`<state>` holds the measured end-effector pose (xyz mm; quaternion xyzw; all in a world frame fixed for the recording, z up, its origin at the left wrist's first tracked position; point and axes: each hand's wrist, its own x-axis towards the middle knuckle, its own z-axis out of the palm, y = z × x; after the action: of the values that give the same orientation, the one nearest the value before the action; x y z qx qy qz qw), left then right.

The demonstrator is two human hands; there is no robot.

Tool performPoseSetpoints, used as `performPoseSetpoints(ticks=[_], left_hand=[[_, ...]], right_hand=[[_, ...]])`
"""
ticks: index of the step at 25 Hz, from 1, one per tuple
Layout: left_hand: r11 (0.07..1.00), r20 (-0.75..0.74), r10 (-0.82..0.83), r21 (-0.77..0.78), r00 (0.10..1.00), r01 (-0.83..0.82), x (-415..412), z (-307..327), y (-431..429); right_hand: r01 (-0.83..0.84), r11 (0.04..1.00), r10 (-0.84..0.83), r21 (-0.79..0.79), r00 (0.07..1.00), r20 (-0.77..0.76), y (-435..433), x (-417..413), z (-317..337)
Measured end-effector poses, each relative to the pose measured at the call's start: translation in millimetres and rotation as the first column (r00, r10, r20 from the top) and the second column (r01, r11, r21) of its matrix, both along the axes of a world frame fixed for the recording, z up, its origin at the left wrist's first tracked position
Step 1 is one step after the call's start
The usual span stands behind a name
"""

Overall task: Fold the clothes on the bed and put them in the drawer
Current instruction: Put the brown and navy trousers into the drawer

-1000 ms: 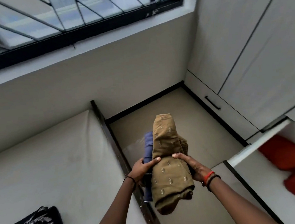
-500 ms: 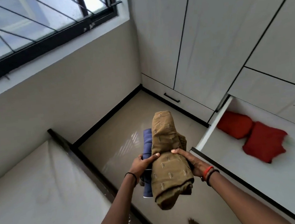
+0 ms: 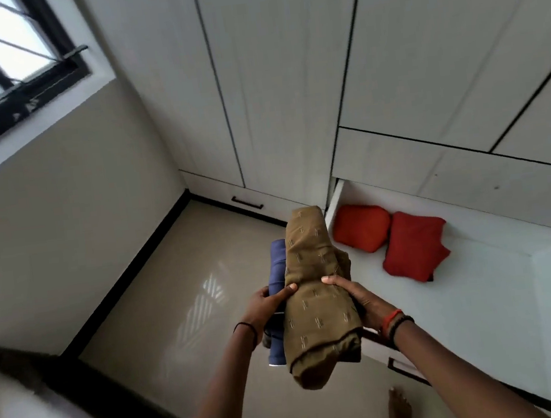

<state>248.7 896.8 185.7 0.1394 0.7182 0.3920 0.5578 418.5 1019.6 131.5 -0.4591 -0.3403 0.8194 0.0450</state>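
Observation:
I hold a stack of folded clothes in front of me, above the floor. An olive-brown patterned garment (image 3: 314, 290) lies on top, and a blue folded garment (image 3: 276, 270) shows under it on the left. My left hand (image 3: 267, 307) grips the stack from the left, thumb on the brown cloth. My right hand (image 3: 363, 298) grips it from the right, thumb on top. The white drawer (image 3: 484, 305) stands pulled out at the right, with two red folded items (image 3: 391, 240) at its far end.
White wardrobe doors (image 3: 287, 87) rise behind the drawer, with a shut lower drawer and its black handle (image 3: 247, 202). The bed's dark edge (image 3: 63, 380) and pale mattress lie at lower left. Glossy beige floor (image 3: 180, 288) lies between. My foot (image 3: 398, 411) shows at the bottom.
The view has swung right, away from the bed and window. The open drawer with the red items now lies close beside the held stack. Both hands keep the same grip.

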Motion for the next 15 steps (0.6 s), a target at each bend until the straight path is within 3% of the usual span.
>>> performPoseSetpoints(ticks=[6,15], left_hand=[[0.992,0.034,-0.117,-0.033,0.993,0.118,93.2,-35.3,129.4],[0.918,0.167,-0.339,-0.156,0.926,0.364,263.9,-149.2,288.1]], right_hand=[[0.156,0.987,-0.156,-0.03,0.988,0.0,102.1,112.4,-24.7],[0.399,0.906,-0.382,-0.142,0.915,0.132,202.6,309.4,-124.8]])
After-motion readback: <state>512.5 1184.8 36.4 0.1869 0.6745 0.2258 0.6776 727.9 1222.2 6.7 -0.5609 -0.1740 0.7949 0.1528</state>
